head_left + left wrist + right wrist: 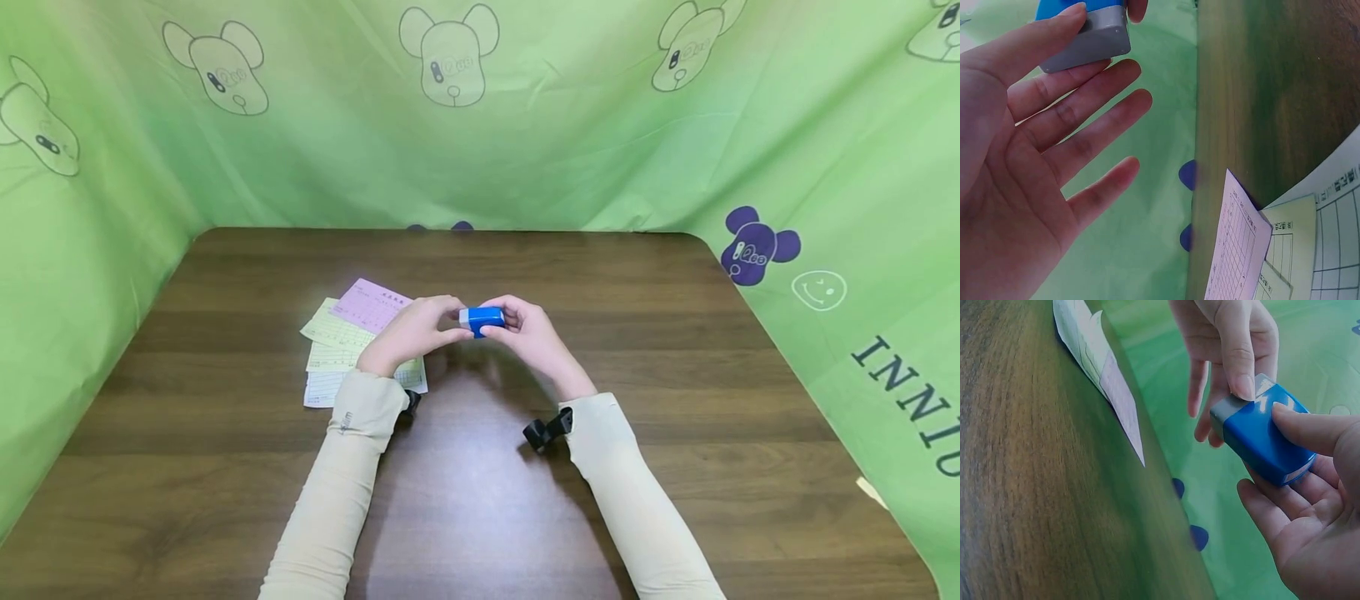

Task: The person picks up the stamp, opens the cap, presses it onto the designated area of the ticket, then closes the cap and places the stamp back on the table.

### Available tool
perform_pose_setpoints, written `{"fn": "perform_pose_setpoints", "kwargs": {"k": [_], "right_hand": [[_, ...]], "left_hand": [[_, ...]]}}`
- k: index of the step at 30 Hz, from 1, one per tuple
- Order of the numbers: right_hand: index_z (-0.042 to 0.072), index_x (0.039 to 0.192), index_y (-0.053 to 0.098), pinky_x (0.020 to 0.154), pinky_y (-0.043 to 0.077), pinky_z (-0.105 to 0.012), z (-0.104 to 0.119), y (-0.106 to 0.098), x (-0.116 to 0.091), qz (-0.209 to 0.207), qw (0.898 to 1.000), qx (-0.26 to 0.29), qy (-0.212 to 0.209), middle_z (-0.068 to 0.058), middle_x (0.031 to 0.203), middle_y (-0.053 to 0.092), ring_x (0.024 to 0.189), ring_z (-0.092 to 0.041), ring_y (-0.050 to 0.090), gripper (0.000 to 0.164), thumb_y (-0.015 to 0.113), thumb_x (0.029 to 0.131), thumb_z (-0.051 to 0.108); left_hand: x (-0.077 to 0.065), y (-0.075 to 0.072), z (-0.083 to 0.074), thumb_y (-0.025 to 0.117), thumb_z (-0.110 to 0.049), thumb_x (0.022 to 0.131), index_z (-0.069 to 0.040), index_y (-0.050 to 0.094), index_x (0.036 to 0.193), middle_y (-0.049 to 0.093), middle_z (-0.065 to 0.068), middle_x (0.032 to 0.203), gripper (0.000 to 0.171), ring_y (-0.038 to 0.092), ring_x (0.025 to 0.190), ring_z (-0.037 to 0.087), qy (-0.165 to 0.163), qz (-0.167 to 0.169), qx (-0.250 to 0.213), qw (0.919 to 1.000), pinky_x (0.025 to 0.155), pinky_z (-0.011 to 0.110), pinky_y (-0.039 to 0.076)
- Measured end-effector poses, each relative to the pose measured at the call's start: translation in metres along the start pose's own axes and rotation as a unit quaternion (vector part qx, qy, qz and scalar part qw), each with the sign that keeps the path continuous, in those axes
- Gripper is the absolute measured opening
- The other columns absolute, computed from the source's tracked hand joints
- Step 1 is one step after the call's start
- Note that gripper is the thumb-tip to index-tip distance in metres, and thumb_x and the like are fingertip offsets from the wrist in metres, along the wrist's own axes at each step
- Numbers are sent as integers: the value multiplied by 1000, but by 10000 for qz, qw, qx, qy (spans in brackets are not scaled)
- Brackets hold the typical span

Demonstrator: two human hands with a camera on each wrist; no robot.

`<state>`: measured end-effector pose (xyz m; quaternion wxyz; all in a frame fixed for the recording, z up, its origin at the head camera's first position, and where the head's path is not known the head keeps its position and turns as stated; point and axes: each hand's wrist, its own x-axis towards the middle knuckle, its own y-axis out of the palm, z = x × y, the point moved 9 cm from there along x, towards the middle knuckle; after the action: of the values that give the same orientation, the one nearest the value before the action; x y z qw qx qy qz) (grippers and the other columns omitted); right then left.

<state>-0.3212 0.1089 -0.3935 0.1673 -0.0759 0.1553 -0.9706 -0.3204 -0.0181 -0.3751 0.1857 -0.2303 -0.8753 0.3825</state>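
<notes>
A small blue block with a grey cap at one end, by its look a stamp, is held level above the table between both hands. My left hand pinches its grey cap between thumb and index finger; the other fingers are spread in the left wrist view. From the other side, my right hand grips the blue body, thumb on top and fingers underneath. Beneath and beside the left hand lie overlapping printed slips: a pink one, yellow-green ones and a white one.
The brown wooden table has a green printed curtain along its back and sides. A black wrist camera mount sticks out from the right cuff, and another from the left. A pale strip lies at the right edge.
</notes>
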Motion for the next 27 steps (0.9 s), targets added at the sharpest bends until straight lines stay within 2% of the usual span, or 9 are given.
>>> {"fn": "perform_pose_setpoints", "kwargs": {"k": [5,9,18,27], "right_hand": [[-5,117,60,82,54,-17,-1,-1,0,-27,9999,-47,85,-25,115,66,100,-21,67,28,65,90,2],[-3,117,60,82,55,-19,-2,-1,0,-2,9999,-77,125,-24,115,66,102,-25,67,28,65,90,3],[-2,117,61,82,55,-19,-1,-2,0,-42,9998,-173,126,-23,115,66,102,-25,67,28,66,90,4],[-2,117,62,82,54,-18,1,-2,1,-62,9997,-251,10,-23,113,66,98,-20,67,28,67,89,3]], "left_hand": [[1,1,0,70,-25,89,-3,66,108,71,11,107,29,66,108,30,19,10,-9,10000,96,41,50],[1,1,2,70,-26,89,-4,67,108,71,11,107,30,66,107,29,-26,14,-49,10000,95,41,51],[2,2,3,70,-25,89,-4,67,105,72,12,105,27,67,104,30,-11,-4,-231,9997,94,44,51],[2,2,3,70,-27,89,-6,66,101,73,10,102,24,68,101,26,-48,9,-179,9998,90,41,52]]}}
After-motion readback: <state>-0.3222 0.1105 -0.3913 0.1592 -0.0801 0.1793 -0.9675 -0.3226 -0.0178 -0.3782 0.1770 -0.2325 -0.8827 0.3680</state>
